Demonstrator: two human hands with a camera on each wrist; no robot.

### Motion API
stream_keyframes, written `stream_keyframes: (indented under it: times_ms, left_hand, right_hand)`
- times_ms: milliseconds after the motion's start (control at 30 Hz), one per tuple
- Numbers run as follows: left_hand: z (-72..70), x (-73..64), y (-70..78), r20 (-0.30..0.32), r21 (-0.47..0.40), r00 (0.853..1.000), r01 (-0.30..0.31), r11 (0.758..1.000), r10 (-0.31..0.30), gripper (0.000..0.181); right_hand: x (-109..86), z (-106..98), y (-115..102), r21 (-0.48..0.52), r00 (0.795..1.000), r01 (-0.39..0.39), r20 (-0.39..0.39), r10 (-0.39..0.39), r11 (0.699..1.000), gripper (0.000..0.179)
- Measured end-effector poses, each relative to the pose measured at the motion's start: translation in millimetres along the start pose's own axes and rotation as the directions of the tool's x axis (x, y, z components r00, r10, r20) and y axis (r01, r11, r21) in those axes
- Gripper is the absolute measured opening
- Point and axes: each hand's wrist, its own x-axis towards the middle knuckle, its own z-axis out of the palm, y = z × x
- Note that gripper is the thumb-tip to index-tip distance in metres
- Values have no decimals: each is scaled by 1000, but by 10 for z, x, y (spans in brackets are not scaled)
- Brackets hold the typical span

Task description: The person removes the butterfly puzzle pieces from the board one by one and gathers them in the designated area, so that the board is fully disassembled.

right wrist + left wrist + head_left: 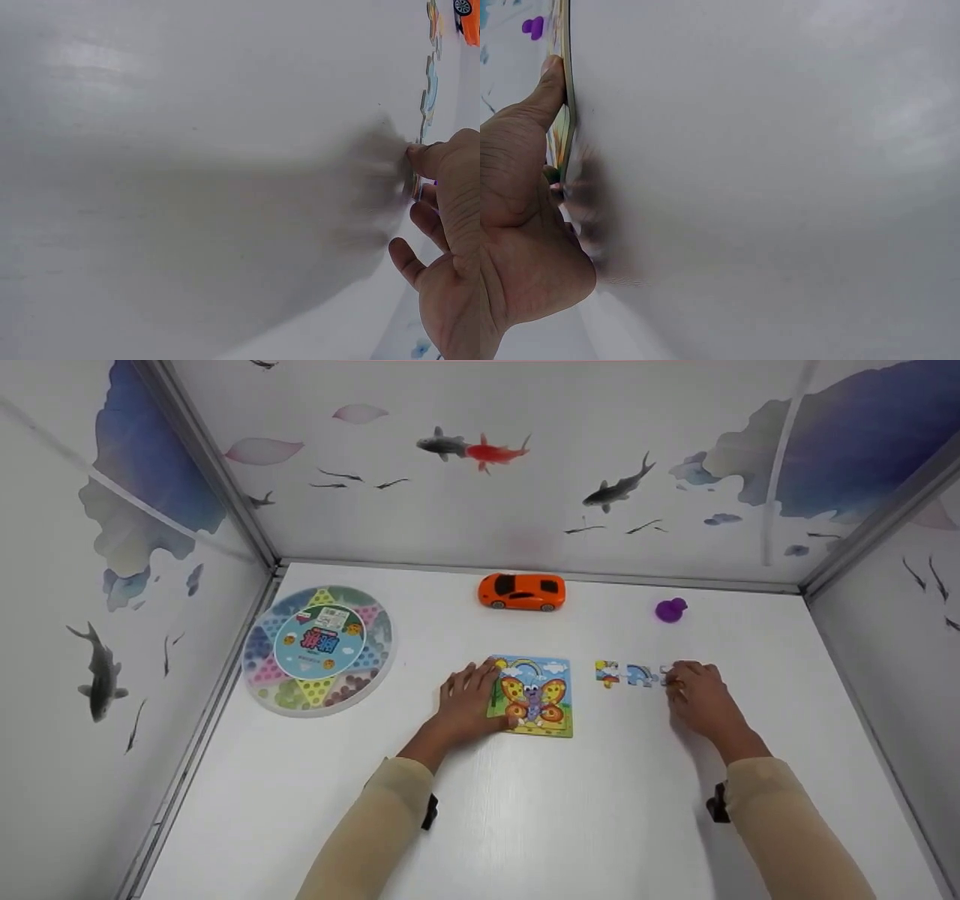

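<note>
A square butterfly jigsaw puzzle [534, 697] lies on the white table. My left hand [470, 705] rests against its left side with fingers spread, the thumb over the lower edge; in the left wrist view that thumb lies along the edge of the puzzle board [568, 82]. To the right, two loose puzzle pieces, one with a sun [607, 672] and one with a rainbow [638, 676], lie in a row. At the row's right end my right hand [701, 697] pinches another puzzle piece [665, 673], partly hidden under the fingers and close to the rainbow piece.
Behind the puzzle stands an orange toy car [523, 592]. A small purple toy [670, 610] sits at the back right. On the left lies a round Chinese checkers board [319, 651]. Printed panels [517, 525] wall the table at the back and sides.
</note>
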Motion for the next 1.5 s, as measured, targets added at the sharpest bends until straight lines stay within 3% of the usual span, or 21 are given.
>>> stream_keyframes:
  times_ms: [233, 867, 1200, 1500]
  left_hand:
    - [24, 18, -19, -30, -16, 1000, -7, 1000, 7, 104]
    - [-27, -37, 32, -21, 23, 1000, 5, 1000, -5, 102]
    - [59, 63, -56, -13, -5, 1000, 11, 1000, -11, 105]
    - [20, 29, 1, -13, 14, 1000, 16, 1000, -16, 103]
  right_hand:
    - [7, 23, 22, -1, 1000, -14, 3, 14, 1000, 25]
    - [-13, 34, -18, 6, 1000, -20, -19, 20, 1000, 24]
    - [-11, 63, -9, -28, 1000, -19, -20, 19, 999, 25]
    - [-12, 58, -2, -25, 999, 0, -41, -1, 1000, 23]
